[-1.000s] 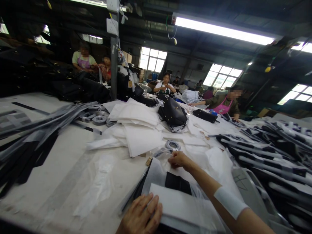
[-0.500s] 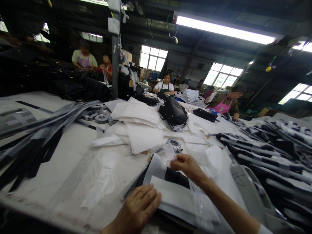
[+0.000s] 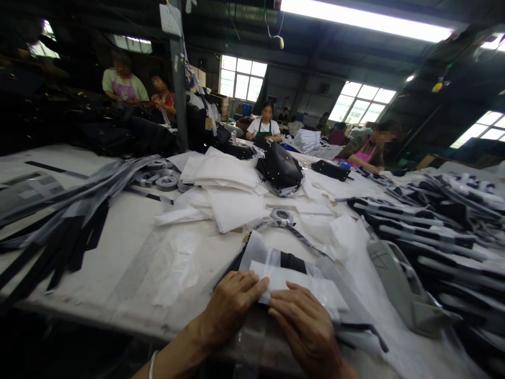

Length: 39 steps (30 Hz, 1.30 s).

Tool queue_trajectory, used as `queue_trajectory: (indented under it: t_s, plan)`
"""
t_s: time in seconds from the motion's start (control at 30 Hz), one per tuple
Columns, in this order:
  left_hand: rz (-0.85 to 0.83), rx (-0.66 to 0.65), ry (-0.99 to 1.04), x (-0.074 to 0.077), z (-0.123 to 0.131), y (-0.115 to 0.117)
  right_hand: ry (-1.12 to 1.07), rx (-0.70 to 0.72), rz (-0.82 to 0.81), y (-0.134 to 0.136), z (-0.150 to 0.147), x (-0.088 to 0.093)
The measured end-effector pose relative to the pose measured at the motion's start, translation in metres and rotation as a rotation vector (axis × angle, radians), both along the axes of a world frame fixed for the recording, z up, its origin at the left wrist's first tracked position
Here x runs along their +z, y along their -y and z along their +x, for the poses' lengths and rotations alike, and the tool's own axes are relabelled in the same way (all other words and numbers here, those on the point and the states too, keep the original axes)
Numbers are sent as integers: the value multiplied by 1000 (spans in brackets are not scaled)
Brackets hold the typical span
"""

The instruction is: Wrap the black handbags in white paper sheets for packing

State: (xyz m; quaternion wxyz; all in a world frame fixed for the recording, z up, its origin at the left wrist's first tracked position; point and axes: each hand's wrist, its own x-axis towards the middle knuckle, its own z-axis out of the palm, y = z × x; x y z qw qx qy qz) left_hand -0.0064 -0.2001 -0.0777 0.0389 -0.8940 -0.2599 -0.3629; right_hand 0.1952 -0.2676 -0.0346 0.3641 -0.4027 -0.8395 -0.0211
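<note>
head view: left hand (image 3: pixel 239 295) and right hand (image 3: pixel 305 326) side by side, with a small gap between fingertips, both laid over the near edge of a clear-wrapped packet (image 3: pixel 322 269). fingers stretched out on top, probably to keep the film down and the layers lined up; thumbs out of sight, so cannot tell whether clamped on that edge or only pressing. packet lying near the front edge of the table (image 3: pixel 128 223), likely for easy reach with both arms. in the packet, a white pad (image 3: pixel 330 296) beside a black band (image 3: pixel 292 262), perhaps as a guard against scuffs. just beyond, a coiled strap (image 3: pixel 281 215). to the right, a grey plastic object (image 3: pixel 398 289) with dark marks, then wrapped black strips (image 3: pixel 426 231) in a heap. to the left, long dark straps (image 3: pixel 81 223) bundled lengthwise, apparently against tangling. farther back, white sheets (image 3: pixel 236 202) in a loose pile, seemingly to keep one kind together, near a black bag (image 3: pixel 281 167). behind the piles, a co-worker in a pink apron (image 3: pixel 367 150).
</note>
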Motion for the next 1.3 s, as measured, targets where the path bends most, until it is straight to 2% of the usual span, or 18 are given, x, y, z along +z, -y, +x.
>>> queue_trajectory:
  t_s: [0.07,0.13,0.23,0.3,0.33,0.4,0.47,0.6,0.67,0.73,0.8,0.87,0.97,1.03,1.1,1.17,1.3]
  plan:
    - [-16,-7,-2,-2,0,-1,12,100,27,18,1,-8]
    - [-32,-11,-16,-2,0,-3,81,173,112,33,-2,-25]
    - [-34,-13,-18,-1,0,-6,235,56,251,41,-16,-57]
    - [-19,-5,-7,1,0,-7,254,-44,230,38,-27,-70]
    - [-9,1,0,2,0,-6,224,-45,195,36,-31,-72]
    - [1,22,3,5,3,-1,112,48,118,31,-34,-68]
    - [-15,51,-20,7,9,7,-36,154,44,28,-26,-55]
    - [13,65,-76,4,23,27,-198,197,-114,31,3,-28]
    - [60,54,-55,0,26,31,-165,230,-147,37,10,-29]
    - [95,29,-27,-2,25,30,-117,261,-85,44,9,-40]
    - [119,-14,-19,-4,21,26,-73,238,32,50,3,-51]
    - [123,-55,-23,-4,18,23,-15,171,151,54,-1,-53]
    - [101,-93,-13,-3,15,19,114,36,296,52,2,-35]
    - [95,-106,6,-2,15,18,183,-54,306,48,6,-20]
    - [93,-103,27,-2,16,18,197,-93,272,43,7,-15]
    - [84,-98,40,-3,16,18,191,-91,261,40,3,-21]
    - [80,-106,42,-8,14,20,133,-156,248,43,-6,-48]
